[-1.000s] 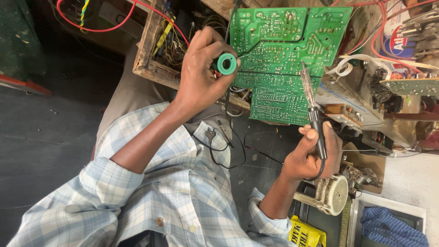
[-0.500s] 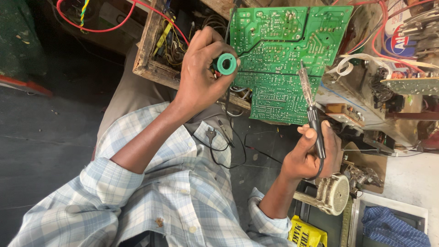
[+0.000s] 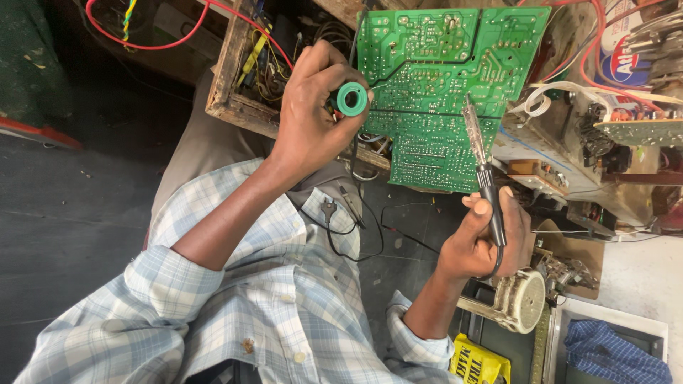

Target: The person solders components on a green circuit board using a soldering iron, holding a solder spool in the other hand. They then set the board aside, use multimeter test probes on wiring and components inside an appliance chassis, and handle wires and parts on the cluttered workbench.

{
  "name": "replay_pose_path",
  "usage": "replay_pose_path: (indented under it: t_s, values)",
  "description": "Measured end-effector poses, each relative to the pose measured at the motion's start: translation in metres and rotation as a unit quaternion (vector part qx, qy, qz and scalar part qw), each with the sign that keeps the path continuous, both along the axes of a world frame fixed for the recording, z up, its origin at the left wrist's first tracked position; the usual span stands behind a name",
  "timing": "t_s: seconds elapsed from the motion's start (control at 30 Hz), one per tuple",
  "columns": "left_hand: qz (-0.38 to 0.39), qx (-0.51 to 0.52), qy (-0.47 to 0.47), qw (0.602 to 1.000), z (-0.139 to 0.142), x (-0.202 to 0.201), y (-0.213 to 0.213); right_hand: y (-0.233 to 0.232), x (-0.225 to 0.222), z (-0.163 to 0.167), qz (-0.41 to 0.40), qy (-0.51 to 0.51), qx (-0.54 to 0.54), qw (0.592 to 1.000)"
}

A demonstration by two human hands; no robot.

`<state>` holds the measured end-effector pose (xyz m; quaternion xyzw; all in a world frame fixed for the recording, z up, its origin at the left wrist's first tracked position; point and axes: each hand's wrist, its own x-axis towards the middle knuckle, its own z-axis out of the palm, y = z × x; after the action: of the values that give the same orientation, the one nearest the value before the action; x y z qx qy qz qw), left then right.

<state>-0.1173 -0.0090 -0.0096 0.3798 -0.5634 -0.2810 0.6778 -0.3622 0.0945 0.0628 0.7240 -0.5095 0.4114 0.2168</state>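
- The checked shirt sleeves [image 3: 235, 306] fill the near bottom of the view; both forearms reach up and away from the body.
- The right hand [image 3: 480, 238] sits nearest, low on the right, wrist bent upward, fingers curled tight around the black handle of a soldering iron [image 3: 484, 178], thumb pressed along the handle.
- The iron stands almost upright; its metal tip lies over the lower part of the green circuit board [image 3: 441, 78].
- Just below that hand lies a round pale dial part [image 3: 523, 299], and a yellow packet [image 3: 478, 361] beside the cuff.
- The left hand [image 3: 313, 117] is raised farther out, knuckles toward the camera, fingers and thumb pinching a small green spool [image 3: 351, 99] at the board's left edge.
- Behind that hand is a wooden box [image 3: 235, 78] of wires; red wires [image 3: 178, 39] loop at the far top.
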Motion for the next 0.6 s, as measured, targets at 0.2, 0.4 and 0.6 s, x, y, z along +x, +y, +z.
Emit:
replay_pose_path:
  t_s: [0.2,0.4,0.6]
  values:
    - [-0.002,-0.003,0.002,1.0,0.0,0.0,0.0,0.0,-0.001,-0.002,0.021,-0.042,0.003,0.999]
    - [0.0,-0.003,-0.004,1.0,-0.001,0.0,0.0,0.001,-0.007,-0.007,0.015,-0.031,-0.008,0.999]
    - [-0.003,-0.003,-0.003,1.0,-0.002,0.0,0.0,0.006,-0.011,-0.008,0.031,-0.076,-0.006,0.997]
